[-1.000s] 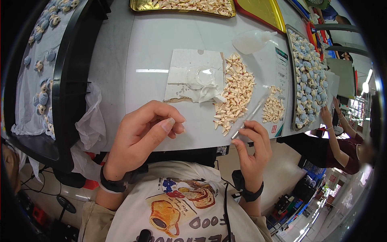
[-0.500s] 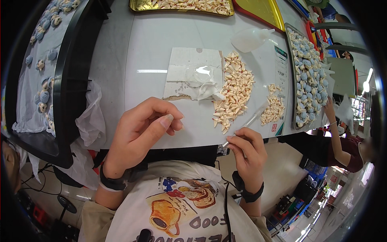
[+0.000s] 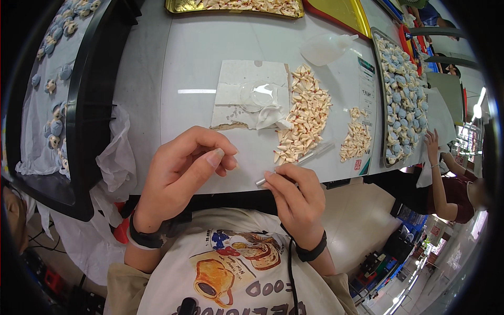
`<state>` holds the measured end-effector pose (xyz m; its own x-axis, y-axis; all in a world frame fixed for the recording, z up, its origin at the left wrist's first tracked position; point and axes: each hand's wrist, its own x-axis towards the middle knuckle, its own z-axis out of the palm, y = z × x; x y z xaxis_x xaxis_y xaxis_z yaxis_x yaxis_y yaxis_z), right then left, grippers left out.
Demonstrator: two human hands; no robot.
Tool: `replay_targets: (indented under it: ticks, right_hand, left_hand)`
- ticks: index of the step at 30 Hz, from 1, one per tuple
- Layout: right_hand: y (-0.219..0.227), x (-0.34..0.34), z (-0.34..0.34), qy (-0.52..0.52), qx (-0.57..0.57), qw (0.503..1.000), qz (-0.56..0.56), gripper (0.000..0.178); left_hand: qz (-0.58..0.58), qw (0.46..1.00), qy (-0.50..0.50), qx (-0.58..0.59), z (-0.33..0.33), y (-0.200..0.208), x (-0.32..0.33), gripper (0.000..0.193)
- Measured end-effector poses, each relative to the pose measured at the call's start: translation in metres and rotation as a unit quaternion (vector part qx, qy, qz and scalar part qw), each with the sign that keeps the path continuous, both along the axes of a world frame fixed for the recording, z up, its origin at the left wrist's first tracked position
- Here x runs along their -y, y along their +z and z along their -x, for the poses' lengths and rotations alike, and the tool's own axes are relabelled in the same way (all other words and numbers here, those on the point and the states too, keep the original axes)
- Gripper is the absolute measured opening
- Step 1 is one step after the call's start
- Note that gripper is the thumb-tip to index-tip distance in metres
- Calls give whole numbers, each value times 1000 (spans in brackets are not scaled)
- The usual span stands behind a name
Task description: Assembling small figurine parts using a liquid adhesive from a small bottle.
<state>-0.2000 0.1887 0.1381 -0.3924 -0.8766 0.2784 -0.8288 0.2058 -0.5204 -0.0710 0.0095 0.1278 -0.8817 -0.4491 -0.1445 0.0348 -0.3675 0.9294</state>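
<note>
My left hand point(image 3: 181, 176) hovers over the table's front edge. Its fingers are curled in against the thumb; whatever sits between them, if anything, is hidden. To its right, my right hand point(image 3: 299, 202) pinches a slim rod point(image 3: 318, 151) with a clear shaft and a silvery near end. The rod's far part passes over the lower edge of a heap of small cream pointed pieces point(image 3: 307, 113), some with red marks. Beyond my hands lies a whitish board point(image 3: 231, 86) with a clear round dish point(image 3: 257, 97) and a crumpled white cloth point(image 3: 270, 117) on it.
A smaller heap of cream pieces point(image 3: 357, 136) lies on a printed sheet at right. Past it, a tray of blue-and-cream pieces point(image 3: 404, 100). A squeeze bottle point(image 3: 325, 50) and golden tray point(image 3: 236, 11) lie far off. A black rack point(image 3: 89, 115) borders the left; a co-worker stands right.
My right hand has moved left, closer to my left hand, carrying the rod. The left hand has hardly shifted. The co-worker's arm at right has moved slightly.
</note>
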Motion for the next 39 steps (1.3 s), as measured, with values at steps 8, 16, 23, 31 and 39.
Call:
replay_targets:
  ticks: [8,16,23,31,39]
  right_hand:
    - [-8,17,11,-33,-33,998,29,28]
    - [-1,10,19,-16,-39,999,-5,27]
    - [6,1,15,9,-20,999,-32,29]
    - [16,-27,27,-73,-13,995,-65,19]
    - [12,-26,54,-96,-40,993,-47,15]
  left_hand:
    - [-20,999,-30,-30,-4,-5,4,18]
    - [-11,1000,-2,2,-1,1,1,19]
    - [-13,1000,-1,0,0,1,2,19]
    - [5,1000,1,2,0,2,-2,19]
    - [12,1000,4,16,-1,2,-1,18]
